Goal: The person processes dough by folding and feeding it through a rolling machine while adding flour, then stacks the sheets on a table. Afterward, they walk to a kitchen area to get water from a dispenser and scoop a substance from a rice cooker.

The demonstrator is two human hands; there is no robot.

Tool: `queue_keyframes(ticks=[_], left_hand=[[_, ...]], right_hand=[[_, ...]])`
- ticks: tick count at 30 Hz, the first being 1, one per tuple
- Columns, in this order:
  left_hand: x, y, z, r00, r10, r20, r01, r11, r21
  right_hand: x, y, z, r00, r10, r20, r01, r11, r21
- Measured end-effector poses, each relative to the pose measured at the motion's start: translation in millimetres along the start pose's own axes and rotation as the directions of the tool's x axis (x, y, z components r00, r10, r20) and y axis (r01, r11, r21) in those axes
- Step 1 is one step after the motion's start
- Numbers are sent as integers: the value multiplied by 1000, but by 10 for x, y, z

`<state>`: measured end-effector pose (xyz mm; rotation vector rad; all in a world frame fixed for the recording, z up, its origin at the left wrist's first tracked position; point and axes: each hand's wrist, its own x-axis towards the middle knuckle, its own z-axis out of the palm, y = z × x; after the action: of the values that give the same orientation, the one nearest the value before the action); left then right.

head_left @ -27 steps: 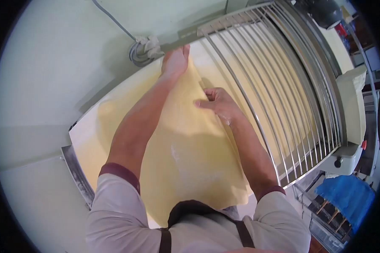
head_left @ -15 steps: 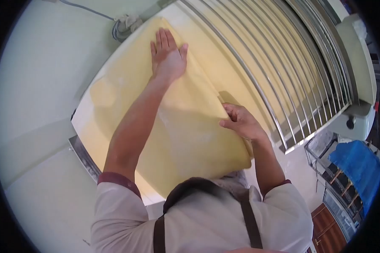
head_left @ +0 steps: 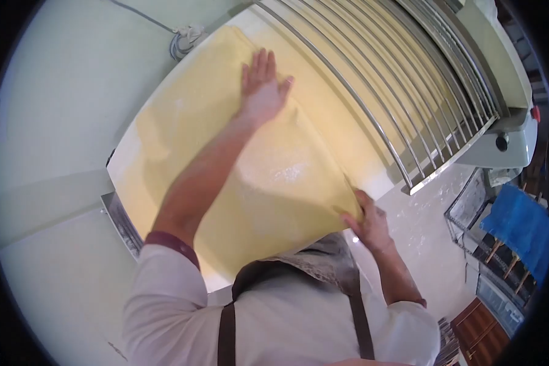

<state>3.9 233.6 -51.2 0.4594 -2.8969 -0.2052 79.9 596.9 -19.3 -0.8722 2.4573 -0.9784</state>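
Observation:
A wide sheet of pale yellow dough (head_left: 287, 165) is folded over itself on a white board or belt (head_left: 125, 158). A white flour patch shows on its upper layer. My left hand (head_left: 265, 91) lies on the dough near the far end of the folded edge, palm down with fingers extended. At the dough's near right corner, my right hand (head_left: 367, 221) pinches the edge between thumb and fingers. Some of its fingertips are hidden under the sheet.
A metal bar guard (head_left: 363, 104) stands over the belt on the right, joined to a pale machine housing (head_left: 500, 143). A blue cloth (head_left: 518, 229) hangs over a rack at the far right. A coiled cable (head_left: 180, 46) lies beyond the board.
My left hand has slid to the right along the dough. My right hand has moved nearer my body with the edge, and the dough's near right corner has shifted. The view has turned slightly.

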Motion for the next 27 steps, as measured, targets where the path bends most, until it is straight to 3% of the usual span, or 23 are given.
queue_keyframes(ticks=[2,3,4,6,8,9,12,13,15,16,17,18,20,21,22,23,24,25,26,27], left_hand=[[336,-744,74,975,-54,-217,21,988,-153],[556,-1120,35,971,-130,-200,117,990,-79],[766,-1428,-1,957,-217,-192,219,976,-9],[1070,-1777,-111,964,-244,107,254,963,-91],[1277,-1962,-111,951,-189,244,271,891,-365],[1317,-1953,-127,941,-136,310,280,827,-488],[1354,-1948,-175,915,-88,393,357,628,-691],[1332,-1925,-178,932,-129,340,343,621,-705],[1317,-1856,-171,949,-213,231,314,611,-727],[1363,-1848,-270,926,-164,340,361,651,-668],[1432,-1830,-414,883,-114,456,399,695,-598],[1482,-1828,-451,818,-64,571,424,739,-523],[1558,-1914,-287,820,-11,572,445,641,-626],[1539,-1968,-198,822,3,569,460,586,-667],[1483,-1975,-117,902,-90,422,368,671,-644],[1475,-1979,-48,956,-162,243,278,759,-588],[1459,-1875,-105,911,-174,374,383,691,-613],[1447,-1707,-162,852,-182,491,489,609,-624],[1445,-1565,-80,876,-363,316,476,750,-458],[1408,-1355,-131,891,-423,168,453,857,-244]], right_hand=[[65,233,-60,997,73,15,-74,997,9],[68,245,-23,995,101,4,-101,992,-79],[68,258,65,987,-117,-114,87,968,-237],[97,-8,101,954,-182,-238,102,944,-313],[32,-187,99,982,91,-164,-101,994,-52],[99,-284,42,969,233,-85,-237,971,-37],[339,-174,-113,806,494,328,-537,842,50],[290,-116,-104,831,457,317,-503,861,78],[87,-168,102,928,356,105,-350,747,565],[-36,-211,254,941,339,-15,-213,624,752],[-188,-187,486,904,427,-13,-161,369,915],[-224,-247,675,869,486,-97,-145,436,888],[76,-622,650,633,761,-140,-219,349,911],[23,-624,616,701,687,-193,-214,460,862],[-35,-577,566,771,595,-229,-195,563,803],[-11,-550,620,787,573,-227,-154,540,828],[10,-523,672,804,551,-225,-113,513,851],[37,-548,775,771,612,-179,-68,358,931],[84,-556,837,741,661,-120,-18,198,980],[98,-573,782,706,707,-53,-140,213,967]])
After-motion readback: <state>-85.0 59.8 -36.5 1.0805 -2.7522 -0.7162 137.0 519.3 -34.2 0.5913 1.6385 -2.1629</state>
